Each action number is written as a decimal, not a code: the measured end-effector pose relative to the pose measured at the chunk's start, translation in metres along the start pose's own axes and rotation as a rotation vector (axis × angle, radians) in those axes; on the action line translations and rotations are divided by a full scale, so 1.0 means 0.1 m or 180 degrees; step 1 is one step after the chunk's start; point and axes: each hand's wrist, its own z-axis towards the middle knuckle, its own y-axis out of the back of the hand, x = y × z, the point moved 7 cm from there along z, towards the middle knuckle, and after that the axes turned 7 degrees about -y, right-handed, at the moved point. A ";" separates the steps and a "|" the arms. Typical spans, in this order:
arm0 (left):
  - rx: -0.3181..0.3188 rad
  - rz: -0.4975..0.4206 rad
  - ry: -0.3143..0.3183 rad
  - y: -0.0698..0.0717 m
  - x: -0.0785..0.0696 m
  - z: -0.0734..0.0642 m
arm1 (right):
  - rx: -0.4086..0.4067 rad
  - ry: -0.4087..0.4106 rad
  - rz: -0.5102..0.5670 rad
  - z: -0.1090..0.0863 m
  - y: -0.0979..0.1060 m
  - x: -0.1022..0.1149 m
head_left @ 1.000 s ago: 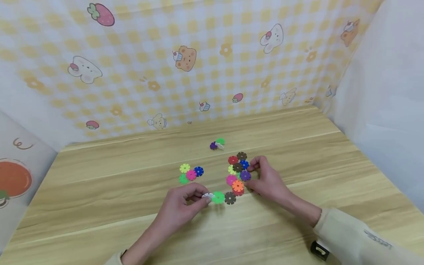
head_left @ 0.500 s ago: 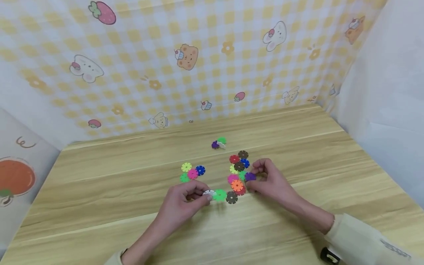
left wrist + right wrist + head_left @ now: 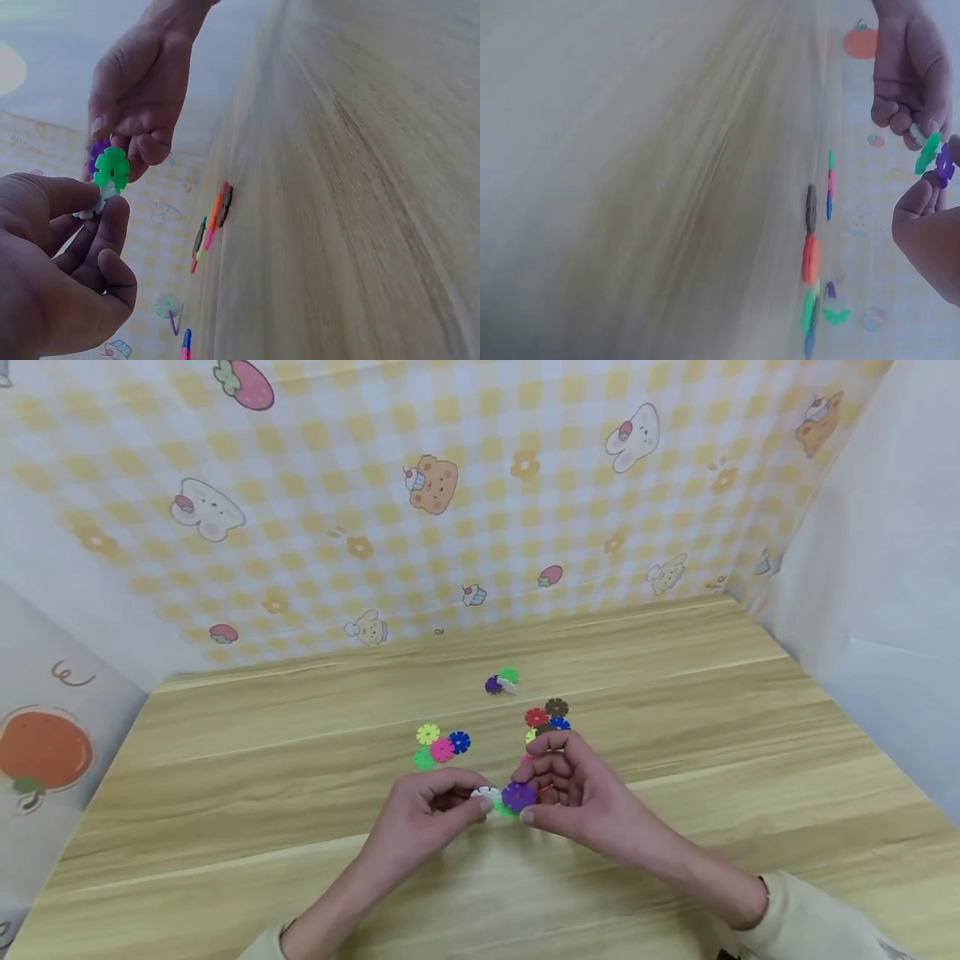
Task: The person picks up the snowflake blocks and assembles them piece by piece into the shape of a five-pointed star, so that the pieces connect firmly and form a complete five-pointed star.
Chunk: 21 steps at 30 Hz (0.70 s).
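My left hand (image 3: 420,817) pinches a white notched snowflake disc (image 3: 486,794) between thumb and fingers, above the table. A green snowflake disc (image 3: 112,169) juts from the white one and appears joined to it. Between the thumb and forefinger of my right hand (image 3: 588,793) is a purple snowflake disc (image 3: 518,797). It lies right against the green disc in the head view, covering much of it. Whether the purple and green discs are slotted together, I cannot tell. Both hands are close together over the front middle of the table.
Behind my right hand lies a pile of loose discs, among them a red disc (image 3: 536,717) and a brown disc (image 3: 557,707). A pink disc (image 3: 442,749) sits in a small group to the left. Farther back rests a purple, green and white cluster (image 3: 502,682).
My right hand has picked the purple disc from the pile and brought it left to the green disc. My left hand keeps its pinch on the white disc. The view has shifted slightly.
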 end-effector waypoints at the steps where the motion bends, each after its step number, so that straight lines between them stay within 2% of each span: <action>1: 0.0008 -0.0013 0.0005 0.00 0.00 0.00 | 0.0002 -0.0040 0.0003 0.00 -0.01 0.00; 7: 0.0025 0.0026 -0.0039 0.00 -0.01 -0.01 | -0.0043 -0.0283 0.0005 0.00 -0.04 -0.01; 15: 0.0067 0.0100 -0.0146 -0.02 -0.02 0.00 | 0.0094 -0.0134 -0.0199 -0.03 -0.06 0.02; 18: 0.0045 0.0104 -0.0120 -0.02 -0.02 0.00 | 0.0163 -0.0135 -0.0111 -0.03 -0.05 0.01; 21: -0.0031 0.0052 -0.0003 -0.01 0.00 -0.01 | 0.0224 -0.0183 0.0058 -0.02 -0.05 -0.03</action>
